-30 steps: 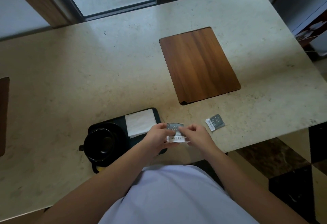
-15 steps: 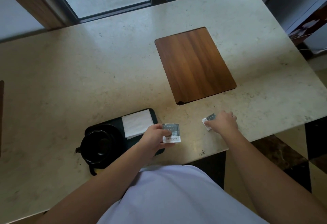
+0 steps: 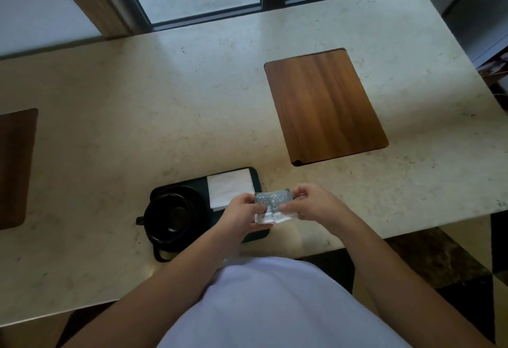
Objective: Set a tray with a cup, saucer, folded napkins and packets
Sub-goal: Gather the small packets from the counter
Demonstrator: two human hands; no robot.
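Packets (image 3: 270,206) pinched between left hand (image 3: 242,214) and right hand (image 3: 309,203), beside tray (image 3: 181,182).

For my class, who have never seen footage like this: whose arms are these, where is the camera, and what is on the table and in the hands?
There is no machine: a person wears a camera on the head, looking down at their own arms. The left hand and right hand together pinch small grey and white packets over the pale stone table. On it lies a dark tray holding a black cup on its saucer and a folded white napkin. A wooden panel sits further off.
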